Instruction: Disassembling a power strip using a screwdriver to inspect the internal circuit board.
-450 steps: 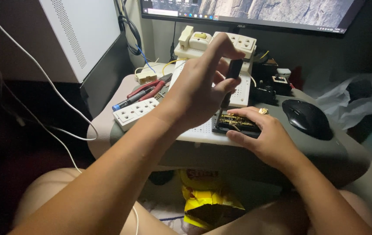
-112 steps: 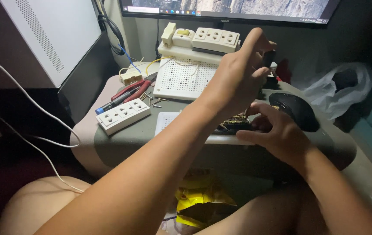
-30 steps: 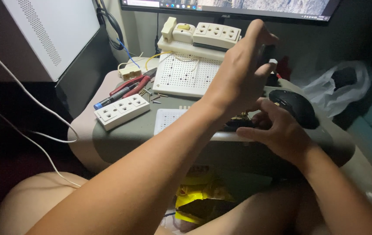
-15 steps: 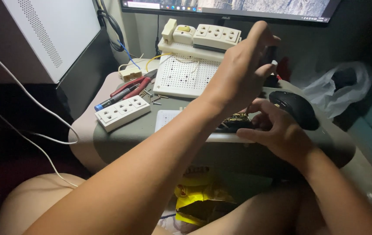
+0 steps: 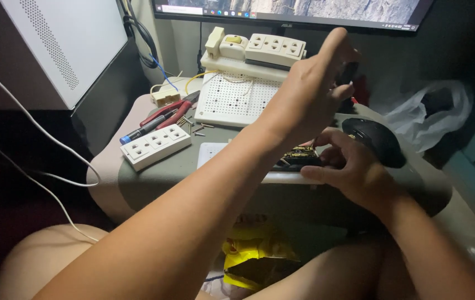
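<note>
Dark small part (image 5: 348, 71) is sitting pinched in the raised left hand (image 5: 309, 94), fingers closing around it above the desk (image 5: 154, 178). Right hand (image 5: 354, 169) is resting on a dark electrical component with brass contacts (image 5: 298, 157) at the desk's front edge, fingers half-curled, gripping it from the side. Black mouse (image 5: 379, 139) is lying just beside that hand. White socket strip (image 5: 155, 145) and red pliers (image 5: 168, 113) are lying well to the left.
</note>
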